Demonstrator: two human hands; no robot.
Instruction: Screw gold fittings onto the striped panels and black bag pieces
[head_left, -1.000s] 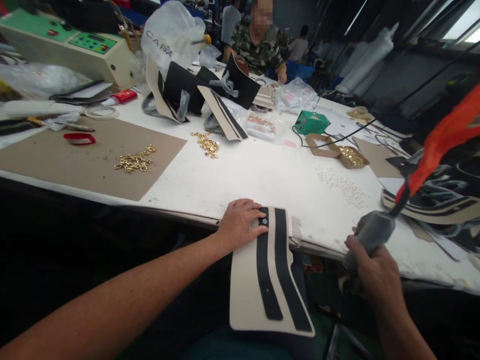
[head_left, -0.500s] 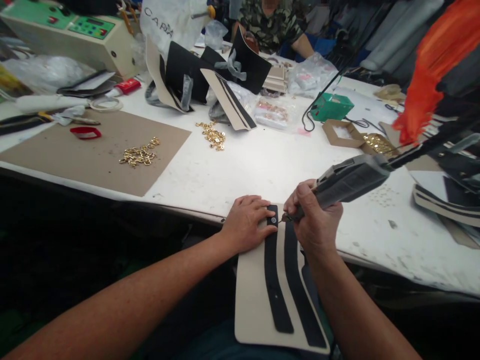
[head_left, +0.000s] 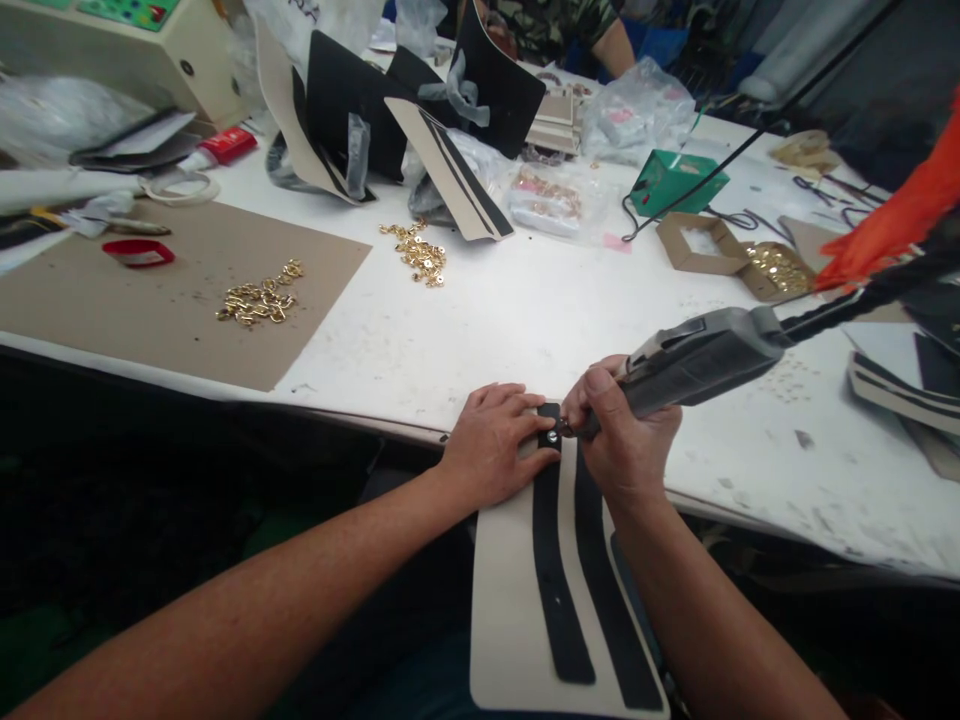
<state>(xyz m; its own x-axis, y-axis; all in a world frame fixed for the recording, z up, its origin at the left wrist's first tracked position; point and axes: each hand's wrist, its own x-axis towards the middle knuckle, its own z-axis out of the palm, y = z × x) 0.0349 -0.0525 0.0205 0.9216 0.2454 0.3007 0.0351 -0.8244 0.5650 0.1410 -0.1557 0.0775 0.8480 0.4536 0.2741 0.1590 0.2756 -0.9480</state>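
Note:
My right hand [head_left: 630,440] is wrapped around a grey electric screwdriver [head_left: 697,360], its tip pointing left at a small round silver screw [head_left: 553,437]. That screw sits in the black end of a strap [head_left: 556,590] on a beige panel [head_left: 506,610], which bears a second black stripe [head_left: 606,590]. Palm down on the panel's upper end lies my left hand [head_left: 491,445]. Its fingers are spread, with the index finger and thumb on either side of the screw. The panel's lower part hangs over the table's front edge.
Gold hardware lies in piles [head_left: 259,300] on brown board [head_left: 315,270] and on the white table [head_left: 495,310]. Standing black and beige panels [head_left: 450,170], a green box [head_left: 679,182] and a cardboard tray [head_left: 697,255] are farther back. An orange cloth [head_left: 892,220] hangs at right. Another person's arm [head_left: 615,48] shows behind.
The view has tilted down and shifted slightly. The screwdriver's tip has come closer to the screw, which now looks brighter. My left hand stays on the panel.

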